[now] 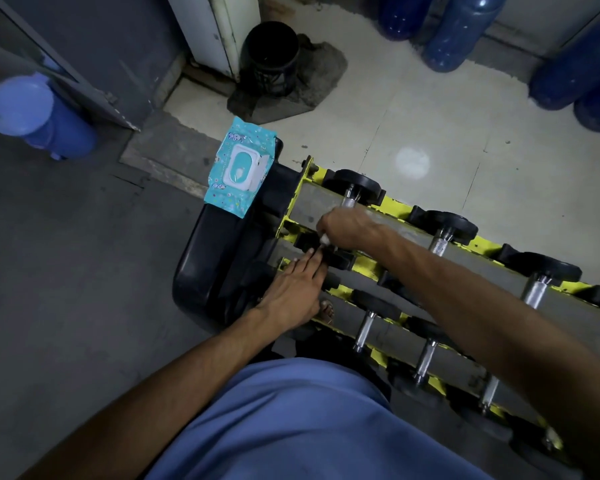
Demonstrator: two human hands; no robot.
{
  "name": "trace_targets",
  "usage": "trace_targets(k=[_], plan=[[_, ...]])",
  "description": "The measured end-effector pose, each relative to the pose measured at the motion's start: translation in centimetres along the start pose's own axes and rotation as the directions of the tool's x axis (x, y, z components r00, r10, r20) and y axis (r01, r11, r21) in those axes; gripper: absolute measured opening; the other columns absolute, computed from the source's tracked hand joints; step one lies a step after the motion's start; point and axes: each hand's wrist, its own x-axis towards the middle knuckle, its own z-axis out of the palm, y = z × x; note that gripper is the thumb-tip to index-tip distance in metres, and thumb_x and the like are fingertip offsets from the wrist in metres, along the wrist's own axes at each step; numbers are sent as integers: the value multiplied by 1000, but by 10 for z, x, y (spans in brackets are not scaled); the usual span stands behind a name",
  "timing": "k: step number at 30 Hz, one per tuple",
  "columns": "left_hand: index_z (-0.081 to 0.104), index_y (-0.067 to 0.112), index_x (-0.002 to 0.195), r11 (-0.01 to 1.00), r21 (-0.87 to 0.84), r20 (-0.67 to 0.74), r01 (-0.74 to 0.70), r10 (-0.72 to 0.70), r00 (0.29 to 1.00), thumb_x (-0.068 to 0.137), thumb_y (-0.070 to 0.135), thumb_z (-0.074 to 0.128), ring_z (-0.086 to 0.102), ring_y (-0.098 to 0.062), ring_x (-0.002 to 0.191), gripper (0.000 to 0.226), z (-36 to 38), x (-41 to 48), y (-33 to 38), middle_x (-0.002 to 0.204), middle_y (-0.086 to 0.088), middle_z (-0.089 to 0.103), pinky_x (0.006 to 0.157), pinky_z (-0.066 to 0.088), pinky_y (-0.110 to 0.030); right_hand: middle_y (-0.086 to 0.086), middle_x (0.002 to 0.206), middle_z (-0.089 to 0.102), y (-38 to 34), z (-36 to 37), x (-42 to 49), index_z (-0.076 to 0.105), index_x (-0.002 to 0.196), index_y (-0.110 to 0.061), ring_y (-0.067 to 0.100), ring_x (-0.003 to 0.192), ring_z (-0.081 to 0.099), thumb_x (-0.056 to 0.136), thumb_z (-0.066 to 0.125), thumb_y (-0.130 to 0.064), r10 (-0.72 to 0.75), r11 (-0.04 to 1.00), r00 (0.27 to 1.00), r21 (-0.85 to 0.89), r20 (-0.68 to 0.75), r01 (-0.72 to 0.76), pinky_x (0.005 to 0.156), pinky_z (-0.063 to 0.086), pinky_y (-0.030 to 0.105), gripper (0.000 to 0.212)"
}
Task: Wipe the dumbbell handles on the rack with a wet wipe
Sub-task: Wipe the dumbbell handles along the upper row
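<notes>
A yellow and grey dumbbell rack (392, 204) runs from the middle to the lower right, holding several black dumbbells with chrome handles (437, 242). My right hand (347, 228) is curled over the leftmost dumbbell of the top row, and a bit of white wet wipe (324, 240) shows under its fingers. The handle it covers is hidden. My left hand (297, 292) lies with straight fingers on a black dumbbell head (338, 259) at the rack's left end. A teal wet wipe pack (241, 168) lies on a black seat beside the rack.
A black padded seat (215, 268) stands left of the rack. On the floor behind it are a black bin (271, 58), several blue water jugs (461, 32) and a blue lidded container (32, 112). My foot (326, 311) shows under the rack.
</notes>
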Motion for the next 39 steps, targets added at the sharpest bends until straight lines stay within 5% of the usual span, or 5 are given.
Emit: trace_targets(k=[10,22,27,30,39], plan=[[5,3,165,997,-51,25,59,-58,998,96,32,59,5,-28,160,92,-1,-1,3,173,-15,-5,128,22,-42,5,93,54,5,31,-43,66,93,-15,27,78,61,91,61,-17,-132,966,952,179,-278,186,61,55,44,5],[2,4,165,997,-70,12,45,-44,999,98,32,59,0,-26,161,92,-1,-2,1,174,-12,-9,129,20,-42,4,91,74,2,56,-56,71,90,-21,28,83,68,88,64,-14,293,866,899,489,-327,-104,62,46,29,10],[0,3,165,994,-84,16,64,-63,998,97,31,61,-2,-26,161,95,0,-3,4,173,-12,-12,128,20,-38,-2,75,72,-5,90,-52,69,74,-23,15,69,66,86,71,-2,564,278,826,946,-21,-166,64,53,36,24],[0,1,164,993,-85,23,85,-83,996,97,32,61,-2,-27,161,96,0,-3,3,173,-14,-13,125,24,-38,-1,77,72,-10,90,-50,68,77,-22,12,70,64,88,70,-1,586,169,810,979,-8,-112,66,50,28,24],[51,-1,143,999,51,-134,12,-5,991,85,17,71,43,-37,143,64,-1,7,10,149,-23,47,116,42,-47,9,104,67,-12,31,-17,72,103,-17,31,107,58,92,66,-31,57,989,949,147,-309,-11,80,49,39,19]])
